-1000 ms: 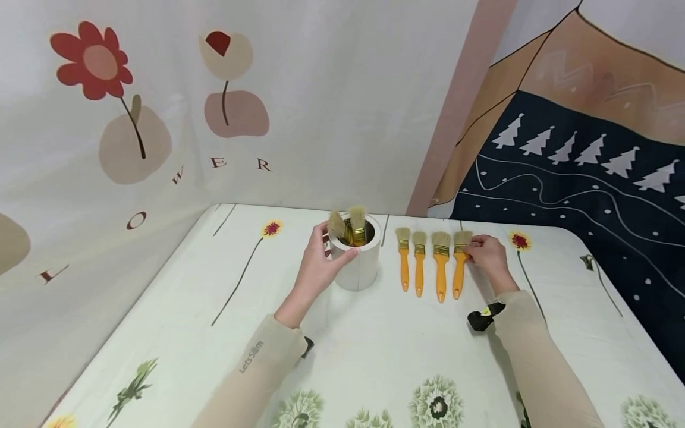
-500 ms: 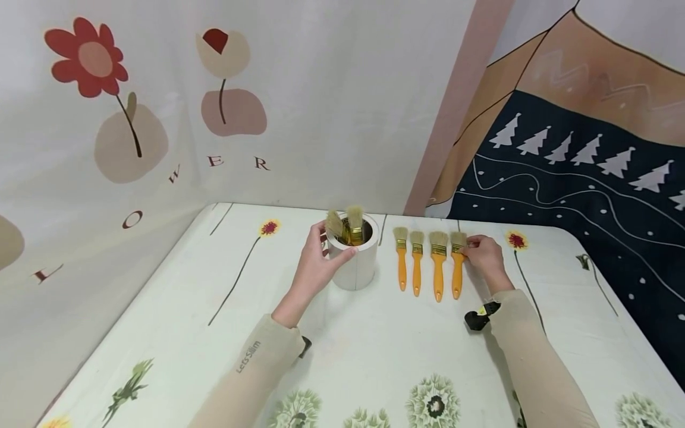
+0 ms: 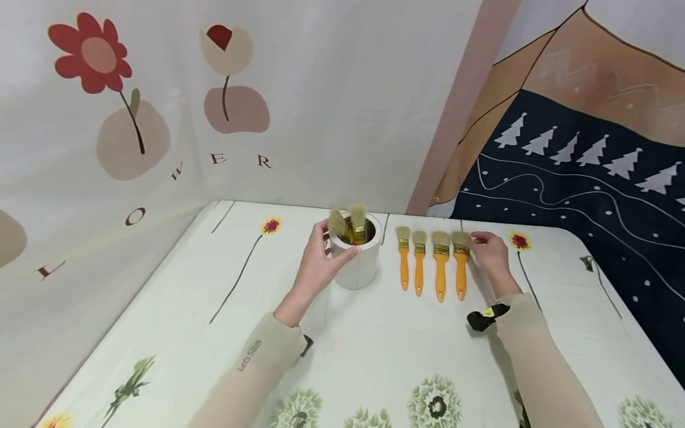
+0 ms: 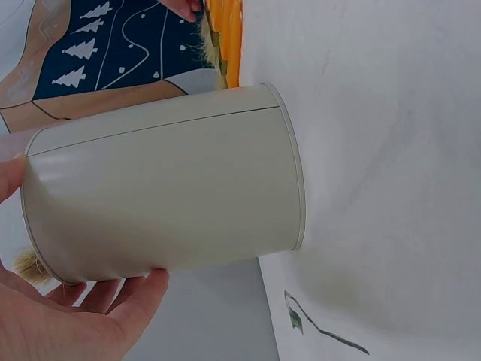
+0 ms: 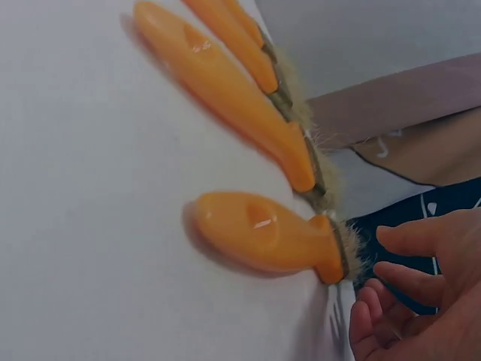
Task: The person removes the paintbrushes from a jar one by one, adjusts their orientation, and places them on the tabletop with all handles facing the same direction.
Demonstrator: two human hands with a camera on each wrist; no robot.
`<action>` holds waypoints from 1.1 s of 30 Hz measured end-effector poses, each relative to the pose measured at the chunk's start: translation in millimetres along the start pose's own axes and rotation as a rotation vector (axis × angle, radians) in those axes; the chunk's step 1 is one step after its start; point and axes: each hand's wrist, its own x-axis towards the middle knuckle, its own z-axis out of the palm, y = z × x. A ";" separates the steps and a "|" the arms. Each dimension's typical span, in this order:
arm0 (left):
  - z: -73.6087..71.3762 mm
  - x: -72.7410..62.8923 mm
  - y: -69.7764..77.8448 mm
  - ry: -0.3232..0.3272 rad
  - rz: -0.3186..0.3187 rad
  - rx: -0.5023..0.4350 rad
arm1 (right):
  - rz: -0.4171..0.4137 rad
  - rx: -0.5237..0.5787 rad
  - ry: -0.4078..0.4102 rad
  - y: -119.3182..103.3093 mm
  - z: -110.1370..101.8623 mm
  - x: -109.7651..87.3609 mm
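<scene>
My left hand [image 3: 314, 266] grips a white cylindrical canister [image 3: 355, 272] near its rim, thumb on the near side and fingers around the left. Paintbrushes [image 3: 357, 223] stand in it bristles up, their handles mostly hidden. To the right, several orange-handled paintbrushes lie in a row, bristles away from me. Beside the bristles of the rightmost paintbrush [image 3: 461, 267] is my right hand [image 3: 491, 257]. The right wrist view shows that hand's thumb and fingers [image 5: 409, 282] loosely bent, with nothing between them, close to the bristles.
A white flower-printed cloth [image 3: 374, 345] covers the table. Behind it hangs a pale curtain [image 3: 332, 119], with a dark tree-printed cloth [image 3: 567, 172] at the right. Other paintbrushes in the row, such as the wide one [image 3: 441, 261], lie between the canister and my right hand.
The rightmost paintbrush has turned slightly, its handle end swinging right, so it lies straighter in the row. My right fingers have come off it. The left hand stays on the canister.
</scene>
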 end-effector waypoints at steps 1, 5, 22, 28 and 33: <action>0.3 -0.1 0.4 -0.002 0.003 0.001 | -0.007 0.012 0.011 -0.7 -1.2 -1.3; 1.1 -0.6 1.9 -0.001 0.011 0.002 | -0.035 0.051 0.045 -8.1 -4.5 -3.8; 0.8 1.3 0.7 0.001 0.005 -0.005 | -0.355 0.176 -0.049 -83.6 6.6 -44.3; 1.0 1.8 -0.5 0.005 0.006 -0.005 | -0.378 0.230 -0.140 -103.6 19.8 -57.4; 0.9 1.1 -0.7 0.005 0.004 -0.005 | -0.411 0.252 -0.185 -116.5 31.2 -66.1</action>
